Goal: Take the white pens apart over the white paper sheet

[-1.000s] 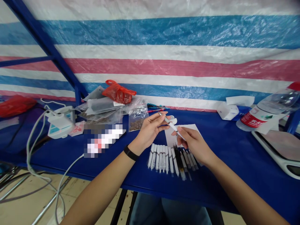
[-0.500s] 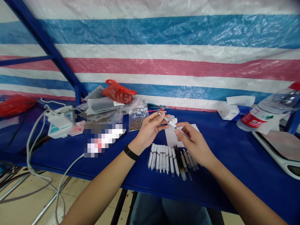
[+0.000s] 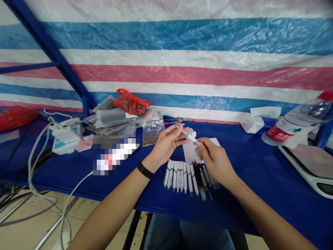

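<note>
Left hand [image 3: 166, 144] and right hand [image 3: 215, 161] meet over a blue worktop [image 3: 249, 201], below a striped blue, white and pink tarpaulin [image 3: 182, 73] hanging beyond it. Far to the right of the right hand lie a white-rimmed flat panel [image 3: 307, 163] and a plastic water bottle [image 3: 299, 121] on its side, with a tissue pack [image 3: 251, 124] nearer in. Left of the left hand sit a white plastic device [image 3: 66, 139] with pale cables, a pixelated patch that cannot be made out, a red plastic bag [image 3: 131, 102], and a clear bag of seeds [image 3: 153, 130]. Right under both hands runs a row of syringes [image 3: 179, 175], with a sheet of white paper [image 3: 191, 152] just beyond it, partly covered by the right hand. Nothing stands between the hands. The left hand pinches a slim white syringe [image 3: 187, 133] between thumb and fingers, its far end reaching the right fingertips [image 3: 199, 143]. Whether those fingertips grip it, I cannot tell. A black wristband [image 3: 145, 170] circles the left wrist.
</note>
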Motion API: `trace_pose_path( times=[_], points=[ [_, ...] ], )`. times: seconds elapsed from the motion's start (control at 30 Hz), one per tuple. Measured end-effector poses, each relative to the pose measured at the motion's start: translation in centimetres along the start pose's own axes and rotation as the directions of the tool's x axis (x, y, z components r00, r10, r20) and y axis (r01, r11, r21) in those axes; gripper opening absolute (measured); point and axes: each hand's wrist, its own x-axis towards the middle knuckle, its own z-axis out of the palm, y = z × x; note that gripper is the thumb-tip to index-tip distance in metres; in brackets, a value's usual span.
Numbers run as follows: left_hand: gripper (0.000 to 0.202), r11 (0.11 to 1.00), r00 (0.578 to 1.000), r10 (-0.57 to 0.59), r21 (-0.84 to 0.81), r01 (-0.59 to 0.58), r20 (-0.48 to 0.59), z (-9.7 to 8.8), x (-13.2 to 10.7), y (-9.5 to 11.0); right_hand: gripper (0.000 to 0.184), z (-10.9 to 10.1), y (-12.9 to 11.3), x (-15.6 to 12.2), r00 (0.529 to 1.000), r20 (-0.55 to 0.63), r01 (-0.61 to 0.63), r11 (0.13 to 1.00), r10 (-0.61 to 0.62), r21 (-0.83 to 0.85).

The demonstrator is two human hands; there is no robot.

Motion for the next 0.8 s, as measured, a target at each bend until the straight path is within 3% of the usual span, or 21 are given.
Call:
trace_pose_path(
  times=[0.1,0.17,0.27,0.37,0.43,0.5,0.57,0.63,0.7,0.73,0.8],
  points=[
    [0.019,1.0,0.999,-0.005,0.006,0.005,0.051,0.0,-0.1,0.0,0.055,0.0,0.0,0.2,0.97,0.179,-0.204,0.95,0.163,0.238],
    [0.021,1.0,0.997,0.001,0.007,-0.001,0.072,0.0,-0.2,-0.1,0.06,-0.1,0.0,0.2,0.954,0.22,-0.259,0.928,0.203,0.269],
    [0.022,1.0,0.998,0.007,0.01,-0.007,0.07,-0.2,-0.1,-0.4,0.054,-0.2,-0.1,0.1,0.996,0.067,-0.064,0.998,0.063,0.01],
    [0.021,1.0,0.997,-0.006,0.031,0.004,0.072,-0.3,0.0,-0.6,0.048,-0.2,0.0,0.1,0.997,-0.01,0.078,0.975,-0.082,-0.208],
    [0.022,0.999,0.996,-0.013,0.044,0.009,0.09,-0.3,0.0,-0.6,0.05,-0.2,0.1,0.1,0.998,0.054,0.044,0.995,-0.039,-0.092],
    [0.024,0.999,0.989,-0.018,0.049,0.011,0.144,-0.3,-0.1,-0.3,0.052,0.0,0.1,0.0,0.98,0.194,-0.08,0.982,0.046,0.172],
    [0.025,0.999,0.975,-0.014,0.042,0.005,0.223,-0.3,-0.3,0.1,0.052,0.1,-0.1,-0.2,0.934,0.345,-0.244,0.869,0.091,0.43],
    [0.025,0.999,0.957,-0.001,0.031,-0.009,0.291,-0.2,-0.5,0.5,0.053,0.3,-0.4,-0.4,0.877,0.476,-0.366,0.725,0.06,0.583],
    [0.024,1.0,0.946,0.01,0.02,-0.018,0.324,0.0,-0.7,0.7,0.056,0.5,-0.8,-0.6,0.826,0.564,-0.438,0.644,0.013,0.627],
    [0.024,1.0,0.944,0.01,0.019,-0.017,0.329,0.1,-0.8,0.7,0.057,0.5,-0.9,-0.6,0.812,0.584,-0.448,0.65,0.009,0.614],
    [0.023,0.999,0.947,0.01,0.036,-0.022,0.32,0.2,-0.8,0.9,0.054,0.2,-1.0,-0.4,0.842,0.539,-0.363,0.775,0.035,0.517]
  ],
)
